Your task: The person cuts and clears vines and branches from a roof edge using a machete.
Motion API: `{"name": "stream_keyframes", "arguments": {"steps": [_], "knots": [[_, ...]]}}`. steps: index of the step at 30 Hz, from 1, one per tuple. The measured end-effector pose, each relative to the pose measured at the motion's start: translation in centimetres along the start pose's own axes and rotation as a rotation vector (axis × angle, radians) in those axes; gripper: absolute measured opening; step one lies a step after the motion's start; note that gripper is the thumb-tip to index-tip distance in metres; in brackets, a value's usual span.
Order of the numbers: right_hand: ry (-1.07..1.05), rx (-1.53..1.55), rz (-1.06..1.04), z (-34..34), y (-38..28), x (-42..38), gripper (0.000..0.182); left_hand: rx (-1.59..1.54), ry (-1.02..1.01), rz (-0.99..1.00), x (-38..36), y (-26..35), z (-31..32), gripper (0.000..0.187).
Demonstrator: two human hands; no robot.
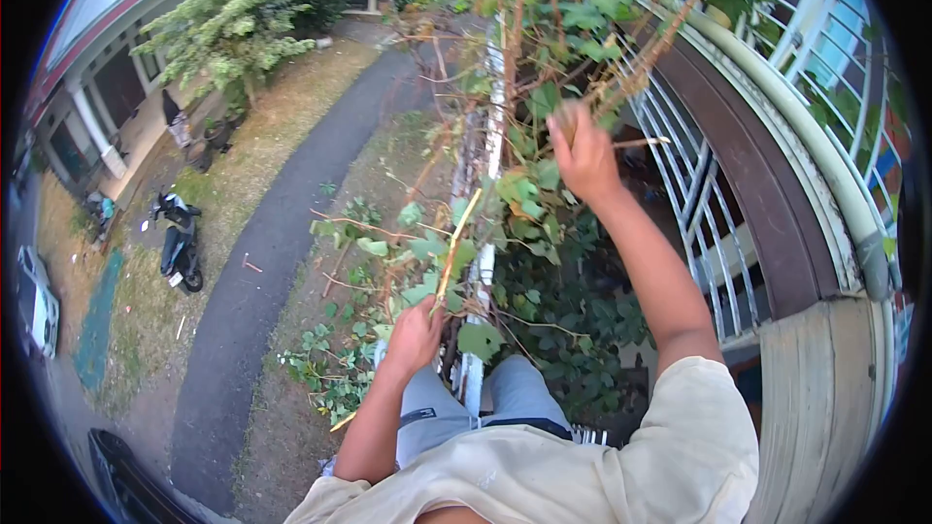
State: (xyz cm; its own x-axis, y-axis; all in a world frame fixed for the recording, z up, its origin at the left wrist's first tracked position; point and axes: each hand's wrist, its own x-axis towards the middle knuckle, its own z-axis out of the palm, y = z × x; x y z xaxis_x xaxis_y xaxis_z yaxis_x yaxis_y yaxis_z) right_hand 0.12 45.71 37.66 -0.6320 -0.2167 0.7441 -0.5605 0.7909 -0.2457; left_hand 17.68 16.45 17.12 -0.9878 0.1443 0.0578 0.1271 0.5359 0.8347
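The left hand [416,335] is closed around the lower part of a bare stick [455,250], which stands tilted beside the white rail [496,141]. This stick looks light and rather stiff, maybe brittle, so the thicker part seems the safer hold. Leafy vines [529,196] hang over the rail; they look soft and easily torn. The right hand [585,157] is raised among them, blurred; I cannot tell its grip.
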Motion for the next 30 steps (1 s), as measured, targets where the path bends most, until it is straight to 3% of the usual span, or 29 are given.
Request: {"name": "stream_keyframes", "arguments": {"steps": [2,3,4,5,6,8,10,11,14,19,20,22,23,24,25,26,28,30], "knots": [[-0.264,-0.201,0.117,7.7,11.6,-6.9,0.034,0.017,0.060,0.040,-1.0,-0.8,-1.1,0.032],[-0.677,-0.421,0.183,9.3,15.8,-10.5,0.037,0.035,0.011,-0.029,-1.3,-1.0,-1.3,0.033],[-0.830,-0.532,0.049,12.6,25.2,-17.4,0.047,0.053,-0.025,-0.089,-0.7,-1.3,-1.8,0.035],[-0.757,-0.332,0.516,10.3,19.6,-17.1,0.046,0.048,-0.023,-0.033,-0.9,-1.8,-0.7,0.037],[-0.514,-0.244,0.548,12.4,20.4,-18.2,0.040,0.030,-0.010,0.060,-1.4,-2.5,0.5,0.037],[-0.212,-0.250,0.109,14.8,19.9,-16.3,0.037,-0.038,0.019,0.055,-1.8,-0.4,0.5,0.037],[-0.479,-0.181,0.436,13.8,17.7,-12.0,0.044,-0.049,-0.133,-0.109,-0.6,0.5,-0.4,0.037],[-0.438,-0.167,0.383,12.2,15.3,-9.2,0.044,-0.071,-0.044,-0.033,-0.3,0.6,0.1,0.036],[-0.284,-0.103,0.219,8.1,7.7,-3.3,0.038,-0.050,-0.090,-0.008,-0.1,0.1,0.6,0.036],[-0.307,-0.027,-0.025,2.6,-2.3,-0.7,0.031,0.000,-0.065,-0.126,-0.6,-1.0,0.6,0.037],[-0.304,-0.025,-0.020,2.8,-0.8,-1.8,0.031,0.006,-0.067,-0.125,-1.1,-0.8,0.5,0.037],[-0.522,-0.244,-0.001,6.2,8.2,-6.3,0.024,0.058,-0.002,-0.107,-2.4,-0.4,-0.7,0.037],[-0.650,-0.425,-0.010,10.8,21.6,-11.6,0.023,0.057,0.024,-0.108,-3.9,0.0,-1.4,0.037],[-0.956,-0.598,0.021,11.3,29.3,-14.8,0.029,0.044,0.034,-0.142,-5.8,0.4,-2.1,0.035],[-0.887,-0.568,0.314,10.5,34.7,-18.6,0.032,0.036,0.055,-0.167,-6.7,0.9,-3.0,0.034],[-0.696,-0.544,0.408,8.4,33.2,-20.0,0.036,0.053,0.101,-0.165,-7.3,1.5,-4.5,0.034],[-0.621,-0.520,0.631,7.1,27.9,-20.5,0.036,-0.187,0.059,-0.110,-11.0,3.1,-4.3,0.027],[-0.692,-0.492,0.525,8.2,23.7,-20.3,0.032,-0.148,0.265,-0.156,-11.3,-0.2,-3.6,0.026]]}}
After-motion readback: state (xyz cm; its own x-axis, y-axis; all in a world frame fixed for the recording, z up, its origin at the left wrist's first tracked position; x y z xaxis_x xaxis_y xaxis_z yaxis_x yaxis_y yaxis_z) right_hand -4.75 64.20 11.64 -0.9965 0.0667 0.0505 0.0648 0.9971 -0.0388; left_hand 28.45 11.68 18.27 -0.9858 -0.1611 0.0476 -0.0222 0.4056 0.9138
